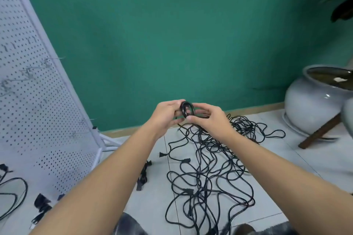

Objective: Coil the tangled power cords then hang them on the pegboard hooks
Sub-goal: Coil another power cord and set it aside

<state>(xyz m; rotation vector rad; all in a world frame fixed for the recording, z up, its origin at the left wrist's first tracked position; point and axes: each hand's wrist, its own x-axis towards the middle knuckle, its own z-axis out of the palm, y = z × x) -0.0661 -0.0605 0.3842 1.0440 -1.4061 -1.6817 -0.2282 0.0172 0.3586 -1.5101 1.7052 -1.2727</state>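
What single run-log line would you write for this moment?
stage: coiling; left hand: holds coil; right hand: pinches coil; tangle: on floor; pegboard: at left

Both hands meet before the green wall (172, 34): the left hand (168, 113) and right hand (208, 118) pinch a small black coil (187, 109) of cord. Tangled power cords (208, 173) sprawl over the tiled floor (286, 158). A white pegboard (34, 110) with hooks (28, 71) leans at left.
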